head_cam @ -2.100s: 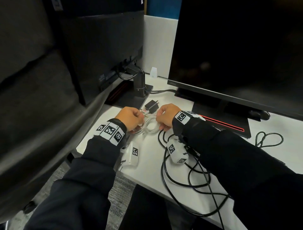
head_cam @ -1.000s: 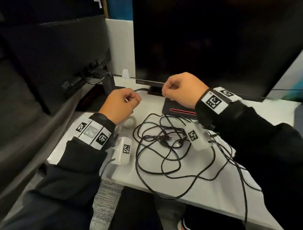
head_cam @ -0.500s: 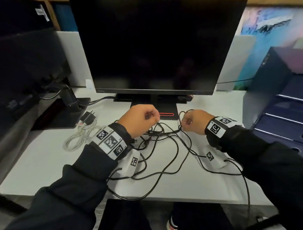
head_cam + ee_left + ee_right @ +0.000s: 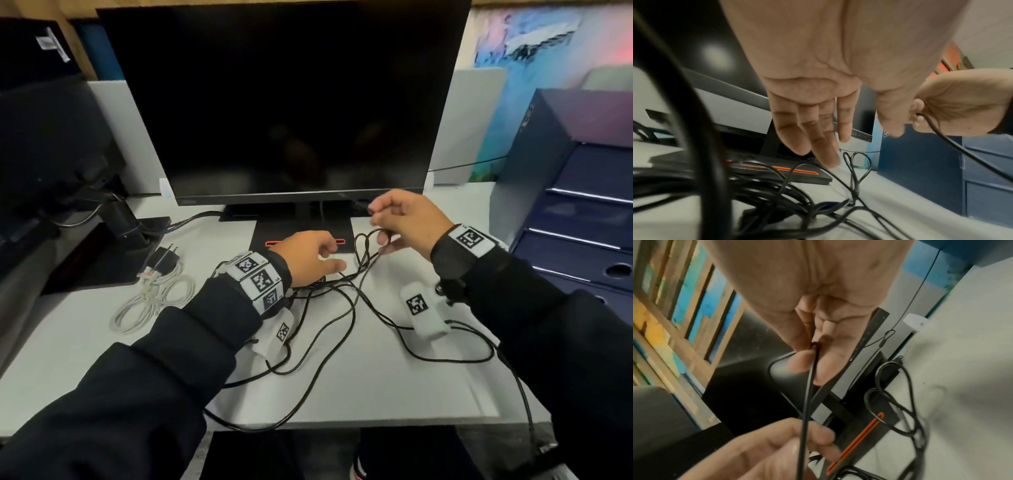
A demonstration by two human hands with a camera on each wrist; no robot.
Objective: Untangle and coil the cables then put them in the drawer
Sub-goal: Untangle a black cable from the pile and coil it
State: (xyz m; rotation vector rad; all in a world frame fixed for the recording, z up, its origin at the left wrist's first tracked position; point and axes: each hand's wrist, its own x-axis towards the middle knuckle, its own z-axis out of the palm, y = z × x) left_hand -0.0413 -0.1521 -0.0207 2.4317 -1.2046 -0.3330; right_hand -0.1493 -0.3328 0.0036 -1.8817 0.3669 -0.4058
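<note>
A long black cable [image 4: 354,310] lies in loose tangled loops across the white desk [image 4: 376,383]. My right hand [image 4: 380,226] is raised in front of the monitor's lower edge and pinches one strand of that cable [image 4: 807,386] between thumb and fingers. My left hand [image 4: 325,255] hovers low over the monitor base with straight, relaxed fingers [image 4: 830,155] and holds nothing; the cable bundle [image 4: 766,186] lies under it. A white cable [image 4: 150,301] lies coiled at the left of the desk. The blue drawer unit [image 4: 548,164] stands at the right.
A large dark monitor [image 4: 284,102] on a black base [image 4: 294,233] fills the back of the desk. A second monitor [image 4: 51,137] and its stand are at the left, with a black plug adapter [image 4: 164,255] beside the white coil. Black strands hang over the front edge.
My left hand has let go of the black cable and opened. My right hand has lifted toward the monitor, still pinching its strand.
</note>
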